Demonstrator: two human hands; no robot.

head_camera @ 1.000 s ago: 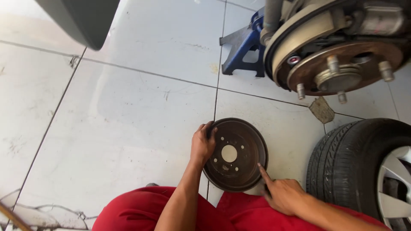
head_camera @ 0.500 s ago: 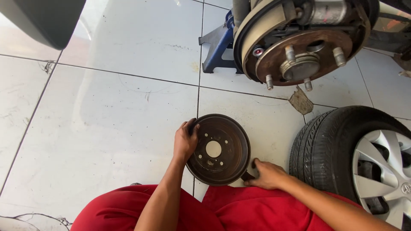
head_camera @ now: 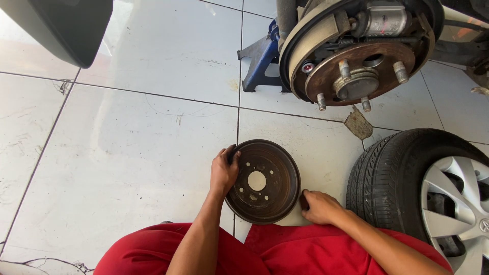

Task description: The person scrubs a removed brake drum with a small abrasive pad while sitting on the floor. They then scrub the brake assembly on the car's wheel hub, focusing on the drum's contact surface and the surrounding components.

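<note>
Your left hand [head_camera: 223, 172] curls over the rim of the brake drum [head_camera: 263, 181] and your right hand [head_camera: 318, 206] presses its lower right edge, at bottom centre on the tiled floor [head_camera: 127, 153]. It looks heavy, stiff and rusty; hold opposite rims. The tyre [head_camera: 397, 178] stands right.

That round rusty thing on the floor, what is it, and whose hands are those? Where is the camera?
The camera sits on a person's head and looks down, so you see their own arms and red trousers. The round rusty thing is a brake drum, a metal bowl that lies on the white tiled floor. The left hand grips its left rim, and the right hand touches its lower right edge. Above it is the car's bare wheel hub with bolts sticking out, and a blue stand stands behind it. The wheel that came off lies on the right.
</note>
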